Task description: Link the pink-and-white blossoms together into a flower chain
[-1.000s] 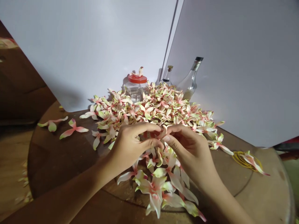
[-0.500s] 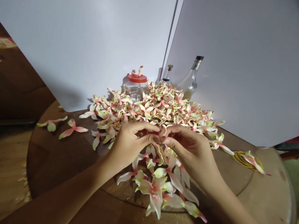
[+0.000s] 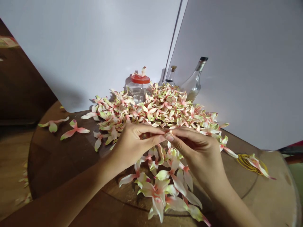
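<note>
A small, mostly hidden, pale flower piece is pinched between the fingertips of the left hand and right hand, before the heap of pink-white, green-tipped flowers on the round brown table.

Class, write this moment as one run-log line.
left hand: pinching pale bit | right hand: pinching same bit | flowers: heaped beyond hands | jar: red lid on

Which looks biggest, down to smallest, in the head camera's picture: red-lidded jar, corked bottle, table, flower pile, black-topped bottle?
1. Table
2. Flower pile
3. Red-lidded jar and black-topped bottle: too alike to rank
4. Corked bottle, its bottom hidden
</note>
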Tool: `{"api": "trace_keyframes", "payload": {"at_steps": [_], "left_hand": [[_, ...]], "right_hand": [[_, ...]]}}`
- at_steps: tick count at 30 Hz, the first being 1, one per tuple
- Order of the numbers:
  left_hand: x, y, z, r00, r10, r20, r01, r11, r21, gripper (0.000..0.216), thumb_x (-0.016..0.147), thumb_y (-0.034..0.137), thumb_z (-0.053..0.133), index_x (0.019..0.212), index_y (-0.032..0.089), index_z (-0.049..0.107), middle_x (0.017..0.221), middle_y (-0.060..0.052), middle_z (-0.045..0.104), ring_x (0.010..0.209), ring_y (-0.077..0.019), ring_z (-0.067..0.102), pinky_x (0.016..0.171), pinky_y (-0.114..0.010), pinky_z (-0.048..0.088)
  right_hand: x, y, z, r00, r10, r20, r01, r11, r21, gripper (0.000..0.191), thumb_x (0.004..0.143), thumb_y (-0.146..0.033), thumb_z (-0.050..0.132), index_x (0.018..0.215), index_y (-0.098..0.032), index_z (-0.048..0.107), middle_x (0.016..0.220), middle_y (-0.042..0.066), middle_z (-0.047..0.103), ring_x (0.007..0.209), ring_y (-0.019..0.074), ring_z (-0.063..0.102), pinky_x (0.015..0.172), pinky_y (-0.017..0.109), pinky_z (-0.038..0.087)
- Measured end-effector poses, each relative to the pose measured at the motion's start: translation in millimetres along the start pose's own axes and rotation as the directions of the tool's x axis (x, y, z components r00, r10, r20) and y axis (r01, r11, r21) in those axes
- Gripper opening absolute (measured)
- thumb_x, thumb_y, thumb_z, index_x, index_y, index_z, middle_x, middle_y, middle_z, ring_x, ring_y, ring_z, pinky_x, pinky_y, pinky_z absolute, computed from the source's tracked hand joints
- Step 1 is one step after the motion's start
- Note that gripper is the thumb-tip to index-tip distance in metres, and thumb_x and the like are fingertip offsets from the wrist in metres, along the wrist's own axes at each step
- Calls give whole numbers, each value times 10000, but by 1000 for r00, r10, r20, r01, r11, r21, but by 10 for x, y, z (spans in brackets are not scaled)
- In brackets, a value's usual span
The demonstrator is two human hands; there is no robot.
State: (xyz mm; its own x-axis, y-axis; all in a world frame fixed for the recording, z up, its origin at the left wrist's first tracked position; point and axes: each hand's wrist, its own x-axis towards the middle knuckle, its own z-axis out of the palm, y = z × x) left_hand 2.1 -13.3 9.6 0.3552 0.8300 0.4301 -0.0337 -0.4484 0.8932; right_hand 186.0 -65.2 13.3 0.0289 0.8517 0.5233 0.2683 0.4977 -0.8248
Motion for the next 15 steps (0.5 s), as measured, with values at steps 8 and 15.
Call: {"api": "trace_keyframes", "payload": {"at_steps": [8, 15], "left_hand": [[-31, 49, 5, 999, 32, 15, -34, 995, 95, 119, 875, 227, 777, 970, 235, 848, 839, -4, 815, 643, -88, 701, 544, -148, 509], [-40, 37, 35, 999, 24, 24, -26, 994, 104, 140, 885, 254, 771, 1001, 273, 847, 773, -6, 785, 593, -94, 652, 509, -179, 470]], "right_hand": [[4, 34, 22, 994, 110, 23, -113, 973, 200, 170, 839, -151, 838, 920, -300, 828, 828, -33, 769, 738, 86, 700, 669, 160, 576], [0, 49, 36, 991, 136, 5, -134, 967, 218, 140, 811, -140, 861, 859, -265, 821, 757, -37, 743, 663, 64, 656, 616, 135, 542]]}}
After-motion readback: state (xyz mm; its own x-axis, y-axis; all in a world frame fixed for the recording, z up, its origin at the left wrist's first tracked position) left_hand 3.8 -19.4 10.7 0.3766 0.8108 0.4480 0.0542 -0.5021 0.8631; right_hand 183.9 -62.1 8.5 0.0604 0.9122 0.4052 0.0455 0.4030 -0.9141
